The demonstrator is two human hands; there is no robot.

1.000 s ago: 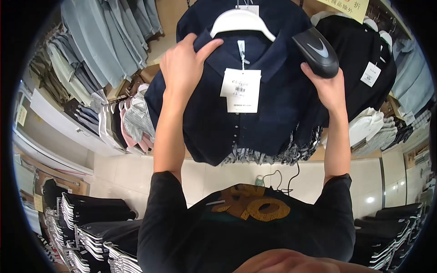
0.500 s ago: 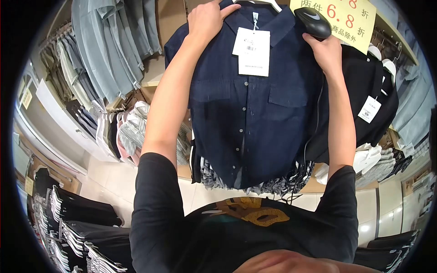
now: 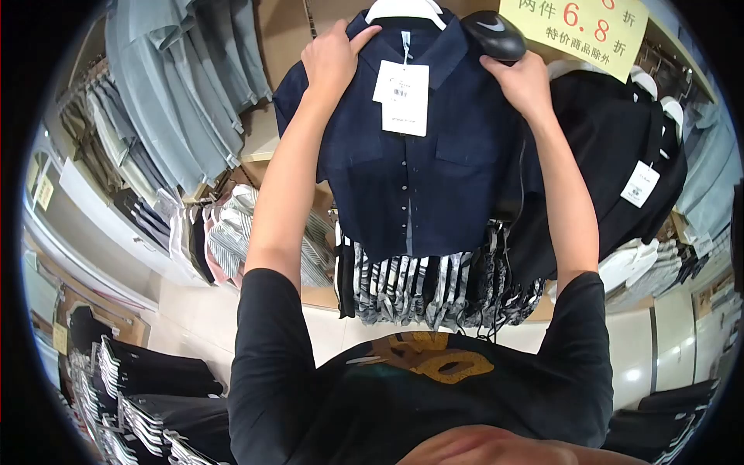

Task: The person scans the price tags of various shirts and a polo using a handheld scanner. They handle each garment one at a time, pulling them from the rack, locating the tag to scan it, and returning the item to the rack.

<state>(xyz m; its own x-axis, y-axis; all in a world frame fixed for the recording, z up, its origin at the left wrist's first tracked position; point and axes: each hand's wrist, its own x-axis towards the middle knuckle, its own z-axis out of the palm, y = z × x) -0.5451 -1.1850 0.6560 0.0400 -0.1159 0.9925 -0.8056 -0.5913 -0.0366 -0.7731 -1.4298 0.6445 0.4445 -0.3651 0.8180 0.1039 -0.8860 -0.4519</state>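
Observation:
A dark navy button-up shirt (image 3: 364,178) hangs in front of me on a white hanger (image 3: 404,9), its chest pockets and buttons facing me. White price tags (image 3: 405,101) with a barcode dangle from its collar. My left hand (image 3: 329,58) is closed on the shirt's shoulder beside the collar, thumb over the cloth and fingers mostly behind. My right hand (image 3: 525,84) grips a black barcode scanner (image 3: 496,37) by the opposite shoulder, its thumb in front. Whether this hand also pinches the cloth is hidden. The scanner's cable (image 3: 521,182) runs down from the hand.
Behind the shirt hang black-and-white patterned garments (image 3: 411,287). Black garments (image 3: 597,163) hang at right, below a yellow sign (image 3: 577,31). Blue-grey clothes (image 3: 174,85) hang at left. Black clothes on white hangers (image 3: 155,368) fill the lower left.
Both hands have shifted left, carrying the shirt and scanner along. The shirt's hem has swung up and away from me, exposing more of the patterned garments behind it.

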